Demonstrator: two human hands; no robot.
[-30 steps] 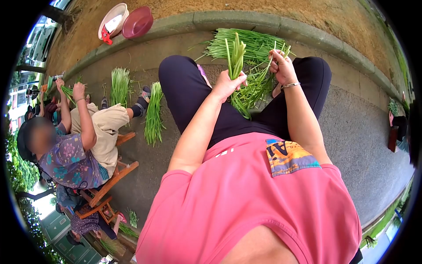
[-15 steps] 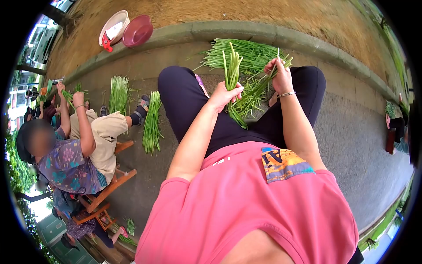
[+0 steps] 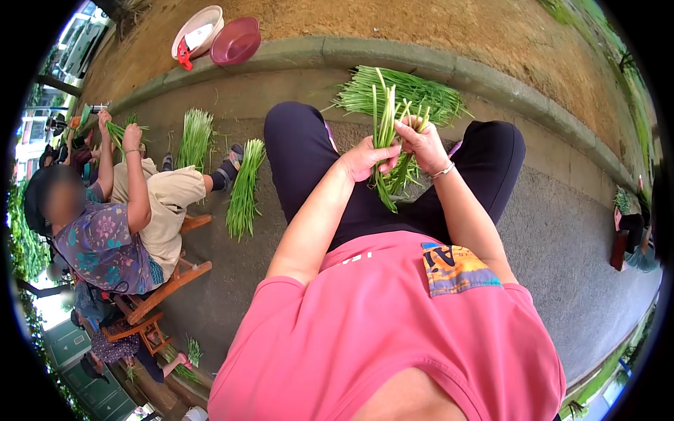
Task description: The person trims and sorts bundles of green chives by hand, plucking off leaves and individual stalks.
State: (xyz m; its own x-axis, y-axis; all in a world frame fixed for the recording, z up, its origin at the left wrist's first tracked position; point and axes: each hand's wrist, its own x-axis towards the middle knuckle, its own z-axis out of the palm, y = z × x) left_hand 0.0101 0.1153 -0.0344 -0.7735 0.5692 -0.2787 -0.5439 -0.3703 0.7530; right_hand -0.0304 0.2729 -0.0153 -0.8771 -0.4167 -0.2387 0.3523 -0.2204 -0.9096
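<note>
My left hand [image 3: 368, 158] is closed round a bunch of long green stalks [image 3: 384, 116], pale ends up and leaves hanging between my knees. Right beside it, my right hand [image 3: 423, 144] pinches a smaller group of stalks [image 3: 419, 121], its fingertips close to the left hand's bunch. Beyond my hands a large pile of green stalks [image 3: 400, 91] lies on the pavement near the curb. Loose greens under my hands are partly hidden by them.
Two basins, one pale [image 3: 188, 31] and one dark red [image 3: 236, 42], stand by the curb [image 3: 295, 52]. At the left a person [image 3: 105, 245] sits on a wooden chair [image 3: 172, 288] holding greens. Two bundles [image 3: 246, 189] [image 3: 196, 140] lie nearby. Other people sit farther off.
My right hand has moved left with its stalks, up against my left hand and its bunch; earlier the two hands were apart. The whole view has shifted slightly.
</note>
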